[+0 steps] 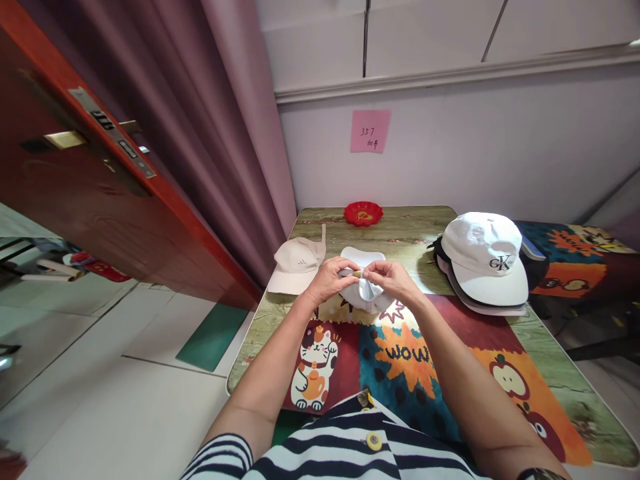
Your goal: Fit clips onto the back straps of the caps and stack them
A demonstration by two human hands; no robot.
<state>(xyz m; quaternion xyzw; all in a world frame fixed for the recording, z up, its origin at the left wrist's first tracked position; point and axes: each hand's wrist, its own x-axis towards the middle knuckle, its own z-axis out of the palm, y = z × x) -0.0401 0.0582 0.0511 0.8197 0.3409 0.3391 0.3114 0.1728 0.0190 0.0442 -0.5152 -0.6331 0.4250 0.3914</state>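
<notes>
A white cap [370, 303] lies between my hands at the middle of the table, its brim pointing toward the wall. My left hand [330, 278] pinches the left side of its strap, near a small brownish piece. From the right, my right hand [390, 277] closes its fingertips on the other side of the strap. To the left rests a beige cap [297, 262] with a small dark mark, its strap end sticking up. On the right, a white cap with black letters [483, 250] tops a stack of caps.
A red scalloped dish [363, 213] sits at the back of the wooden table [420, 220]. A patterned mat [345, 353] covers the front part. Pink paper [370, 131] is stuck on the wall. An open door [125, 200] and a purple curtain stand at the left.
</notes>
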